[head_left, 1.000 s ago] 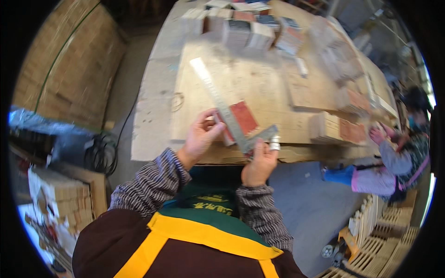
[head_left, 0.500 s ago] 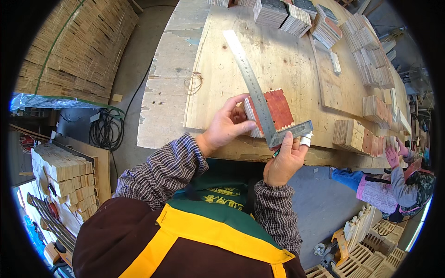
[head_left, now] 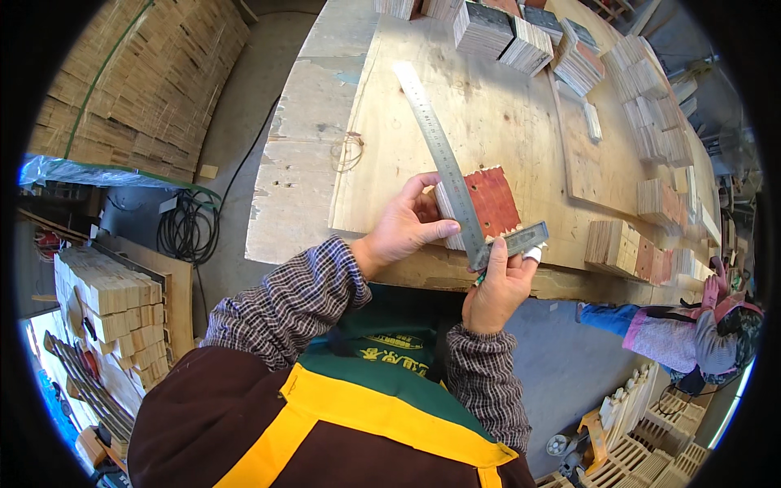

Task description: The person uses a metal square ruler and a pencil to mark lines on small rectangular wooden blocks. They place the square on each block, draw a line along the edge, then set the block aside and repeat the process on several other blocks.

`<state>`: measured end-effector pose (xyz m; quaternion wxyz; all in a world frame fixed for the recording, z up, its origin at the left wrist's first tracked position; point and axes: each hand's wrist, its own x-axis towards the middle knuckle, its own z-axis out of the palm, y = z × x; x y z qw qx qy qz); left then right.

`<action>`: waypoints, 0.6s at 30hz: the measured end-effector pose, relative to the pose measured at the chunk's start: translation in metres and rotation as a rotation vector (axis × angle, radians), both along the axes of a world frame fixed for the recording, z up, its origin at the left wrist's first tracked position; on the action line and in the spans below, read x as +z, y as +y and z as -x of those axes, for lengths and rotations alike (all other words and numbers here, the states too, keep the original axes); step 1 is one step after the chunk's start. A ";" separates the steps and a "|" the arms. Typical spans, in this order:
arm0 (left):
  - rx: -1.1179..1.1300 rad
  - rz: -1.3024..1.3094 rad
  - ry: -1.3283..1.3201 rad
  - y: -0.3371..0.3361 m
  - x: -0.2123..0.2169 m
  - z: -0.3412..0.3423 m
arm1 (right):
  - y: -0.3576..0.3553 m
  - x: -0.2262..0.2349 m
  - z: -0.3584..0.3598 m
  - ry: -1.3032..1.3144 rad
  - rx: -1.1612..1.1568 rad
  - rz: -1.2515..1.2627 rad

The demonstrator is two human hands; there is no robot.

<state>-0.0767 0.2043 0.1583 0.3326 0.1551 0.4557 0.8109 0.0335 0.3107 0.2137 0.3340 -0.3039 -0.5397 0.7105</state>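
A stack of small plywood pieces (head_left: 495, 199) with a red top face and ragged edges sits near the front edge of the wooden workbench (head_left: 281, 191). Across its left side lies a steel try square (head_left: 440, 146), its long ruled blade reaching away over the bench and its thick stock at the near side of the stack. My right hand (head_left: 498, 286) grips the square near its corner, with a white wrapping on one finger. Against the stack's left side, my left hand (head_left: 408, 225) is curled, thumb in front and fingers behind, partly hidden.
More plywood block stacks (head_left: 483, 31) stand along the far side, others (head_left: 612, 244) at the right. A thin wire loop (head_left: 348, 152) lies left of the square. At the right is another person (head_left: 675, 329). Coiled black cable (head_left: 191, 228) and a large wrapped wood pile (head_left: 138, 89) are left.
The square's blade has shifted left across the stack, now nearer its left edge. The other person's hands have drawn back from the blocks at the right. My view has shifted slightly.
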 end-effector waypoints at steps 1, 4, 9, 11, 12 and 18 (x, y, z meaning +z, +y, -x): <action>-0.004 -0.001 0.006 0.000 0.000 0.000 | 0.000 0.000 0.000 -0.022 -0.016 0.002; -0.015 0.007 0.024 0.000 -0.002 0.002 | -0.002 0.000 0.003 0.007 -0.036 -0.030; -0.021 -0.008 0.035 0.001 -0.009 0.006 | -0.002 0.003 0.002 -0.012 -0.009 -0.041; -0.021 0.017 0.060 0.000 -0.012 0.007 | -0.001 0.003 0.001 -0.029 -0.004 -0.040; -0.019 0.016 0.073 0.000 -0.013 0.007 | -0.001 0.004 0.001 -0.038 -0.009 -0.040; -0.035 -0.051 0.025 0.001 -0.013 0.008 | -0.001 0.004 0.002 -0.044 -0.007 -0.054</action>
